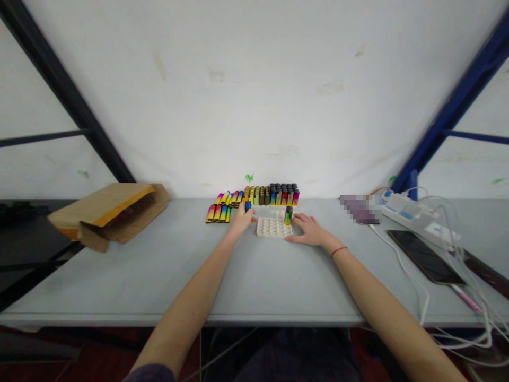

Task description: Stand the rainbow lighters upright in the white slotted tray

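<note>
The blue cylinder (pixel 248 206) sits in the left hand (pixel 240 216), fingers closed around it; the tray (pixel 273 228) lies just right of that grip. The right hand (pixel 310 231) is spread at the tray's right end, beside a green cylinder (pixel 288 216); whether they touch, I cannot tell. Beyond and right of the left grip stand cylinder rows (pixel 284 196); a bag (pixel 101 206) lies well to its left

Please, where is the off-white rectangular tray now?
In the head view, the off-white rectangular tray with round hollows lies just right of centre on the grey table, between the left hand and the right hand.
</note>
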Demonstrator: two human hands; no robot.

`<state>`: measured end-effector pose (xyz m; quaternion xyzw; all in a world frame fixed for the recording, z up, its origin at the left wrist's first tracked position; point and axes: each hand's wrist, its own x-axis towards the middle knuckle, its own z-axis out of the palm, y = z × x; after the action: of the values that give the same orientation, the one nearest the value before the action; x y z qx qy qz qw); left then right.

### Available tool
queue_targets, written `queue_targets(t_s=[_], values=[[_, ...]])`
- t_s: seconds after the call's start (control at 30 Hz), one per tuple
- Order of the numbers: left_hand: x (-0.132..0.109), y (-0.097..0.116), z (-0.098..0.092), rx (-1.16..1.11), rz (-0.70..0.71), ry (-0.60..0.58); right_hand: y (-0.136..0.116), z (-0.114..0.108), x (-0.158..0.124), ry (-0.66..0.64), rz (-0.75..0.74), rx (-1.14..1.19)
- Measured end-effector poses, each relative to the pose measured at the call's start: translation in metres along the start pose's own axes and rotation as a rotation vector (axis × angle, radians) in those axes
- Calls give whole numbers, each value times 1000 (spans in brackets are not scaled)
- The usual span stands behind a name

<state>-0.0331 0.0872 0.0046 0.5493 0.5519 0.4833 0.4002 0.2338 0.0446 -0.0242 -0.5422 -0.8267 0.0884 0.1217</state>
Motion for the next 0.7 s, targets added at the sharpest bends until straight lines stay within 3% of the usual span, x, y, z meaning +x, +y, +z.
queue_targets(t_s=[0.07, 0.17, 0.47, 0.7], values=[[-3, 0, 6, -242, -73, 11, 0, 0, 0, -1, 0, 0], [-8, -2, 11, -416, -85, 2, 0, 1, 0, 2, 1, 2], [-12, -10, 15, -520, 1, -39, 0, 2, -1, 16, 4, -1], [-17, -9, 11, -589, -41, -100, 15, -6, 1, 58, -30, 0]])
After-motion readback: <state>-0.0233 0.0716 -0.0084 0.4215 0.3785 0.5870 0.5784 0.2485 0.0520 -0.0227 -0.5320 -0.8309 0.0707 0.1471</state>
